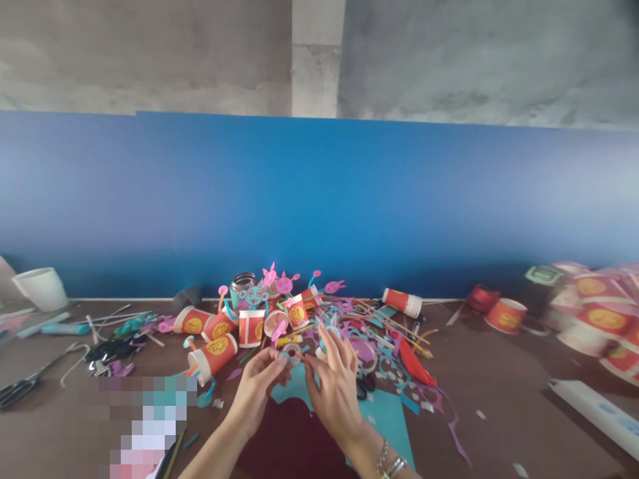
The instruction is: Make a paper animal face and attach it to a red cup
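My left hand (262, 382) pinches a small light-blue piece (284, 356), seemingly paper, between thumb and fingers. Close beside it, my right hand (334, 379) has thumb and forefinger closed on a thin orange strip (301, 357); its other fingers are raised. Between the fingertips is what looks like a roll of tape (294, 352), partly hidden. Beneath the hands lies light-blue paper (387, 426). Red paper cups (217, 352) with yellow prints lie and stand just beyond my left hand, several carrying pink or blue paper cut-out figures (254, 296).
Paper scraps (394, 359) and a red pouch-like item (417, 362) lie right of my hands. Scissors (22, 389) rest at far left, near a white cup (40, 289). Stacked cups (599, 316) and a white power strip (596, 412) are at right. A blue partition (319, 199) stands behind.
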Demonstrator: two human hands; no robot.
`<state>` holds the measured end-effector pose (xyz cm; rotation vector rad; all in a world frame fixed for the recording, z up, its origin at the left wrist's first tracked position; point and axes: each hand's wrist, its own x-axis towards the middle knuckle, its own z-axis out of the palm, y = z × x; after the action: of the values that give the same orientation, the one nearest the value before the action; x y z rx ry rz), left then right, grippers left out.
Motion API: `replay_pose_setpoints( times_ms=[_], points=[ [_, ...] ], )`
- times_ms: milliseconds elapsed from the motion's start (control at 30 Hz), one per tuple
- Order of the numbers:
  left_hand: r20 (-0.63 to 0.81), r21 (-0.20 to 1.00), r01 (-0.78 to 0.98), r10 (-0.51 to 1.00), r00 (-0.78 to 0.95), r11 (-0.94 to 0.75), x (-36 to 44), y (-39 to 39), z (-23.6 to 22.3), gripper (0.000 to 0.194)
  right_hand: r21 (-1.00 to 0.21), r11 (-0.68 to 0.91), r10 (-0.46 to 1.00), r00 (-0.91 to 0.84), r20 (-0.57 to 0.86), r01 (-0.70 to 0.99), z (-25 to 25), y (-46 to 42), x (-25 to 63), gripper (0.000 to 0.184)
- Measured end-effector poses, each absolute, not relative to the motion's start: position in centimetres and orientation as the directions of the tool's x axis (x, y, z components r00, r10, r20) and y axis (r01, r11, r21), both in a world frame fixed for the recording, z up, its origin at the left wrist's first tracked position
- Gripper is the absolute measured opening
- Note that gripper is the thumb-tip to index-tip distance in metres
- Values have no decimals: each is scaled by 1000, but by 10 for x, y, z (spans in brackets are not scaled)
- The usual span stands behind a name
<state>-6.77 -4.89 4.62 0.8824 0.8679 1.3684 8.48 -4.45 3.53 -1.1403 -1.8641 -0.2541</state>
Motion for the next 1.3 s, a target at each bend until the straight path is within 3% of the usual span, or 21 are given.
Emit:
replay_pose_setpoints(
  times_ms=[133,267,533,733,867,967,1167,1300],
  points=[
    [50,971,-230,997,-60,-63,-57,-51,53,27,-268,548,617,-167,769,792,33,-44,84,23],
    [48,981,-185,997,-60,-58,-48,-51,55,27,-263,538,624,-169,762,801,32,-44,85,21],
    [-8,970,-245,996,-90,-15,-44,-40,49,30,-281,539,630,-159,760,794,29,-44,85,15],
    [-190,871,-469,981,-50,145,-36,-38,45,32,-276,541,617,-152,773,794,28,-43,86,16],
    [-217,837,-524,975,-49,160,-30,-36,44,30,-284,532,619,-137,774,798,29,-43,88,15],
    [-187,882,-455,977,-99,122,-28,-33,44,32,-287,528,616,-128,777,799,29,-43,88,15],
    [-34,988,-155,969,-243,-4,-30,-30,48,34,-297,517,621,-113,776,803,28,-41,89,15],
    [-34,989,-148,980,-197,5,-29,-30,48,36,-289,512,620,-115,776,809,28,-40,89,16]
  ],
)
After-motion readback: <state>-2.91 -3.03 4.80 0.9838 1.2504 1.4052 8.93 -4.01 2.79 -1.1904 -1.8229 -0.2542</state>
